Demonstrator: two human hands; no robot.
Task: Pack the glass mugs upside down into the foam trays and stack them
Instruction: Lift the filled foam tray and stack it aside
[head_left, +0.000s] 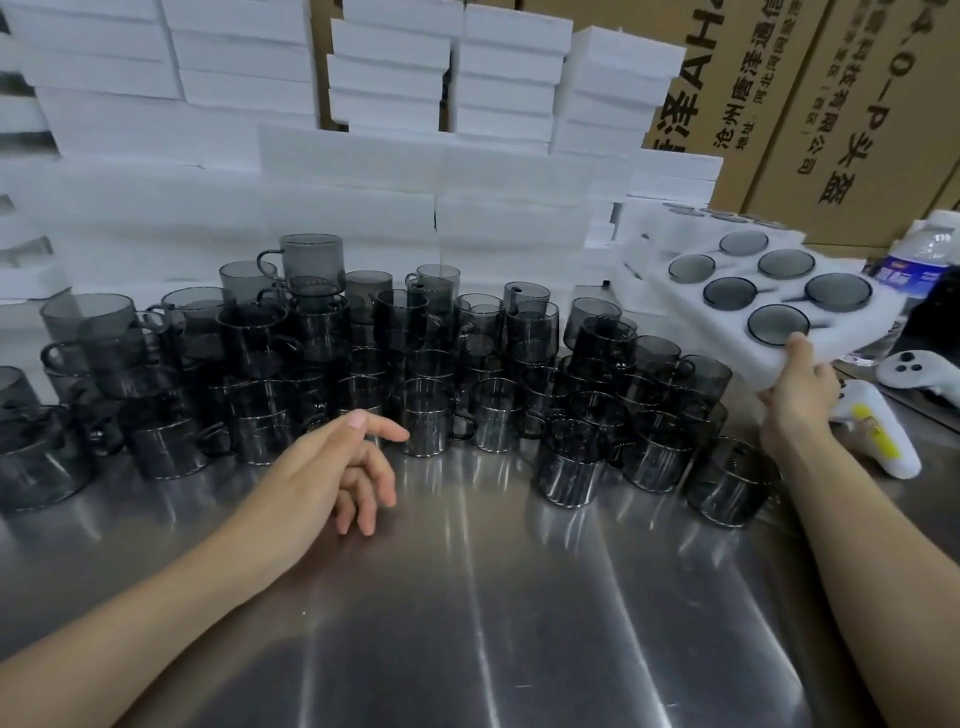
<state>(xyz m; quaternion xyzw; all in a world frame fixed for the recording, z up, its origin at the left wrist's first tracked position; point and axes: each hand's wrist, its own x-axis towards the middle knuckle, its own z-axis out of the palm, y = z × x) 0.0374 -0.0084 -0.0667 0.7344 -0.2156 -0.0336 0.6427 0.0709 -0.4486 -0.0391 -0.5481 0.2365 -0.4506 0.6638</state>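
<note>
right hand (797, 395) grips near edge of filled foam tray (722, 332), tilted, beside tray stack (649, 208). left hand (337, 467) loose, empty, near loose mugs (426, 423). best: level tray, support with left, set squarely on stack.

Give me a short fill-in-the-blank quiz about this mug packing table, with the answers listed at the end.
1. The right hand grips a foam tray while the left hand holds ___.
2. That tray shows ___ round mug bases.
3. Its mugs sit ___ down.
4. The foam stacks behind the loose glass mugs are ___ in colour.
Missing words: nothing; six; upside; white.
</note>
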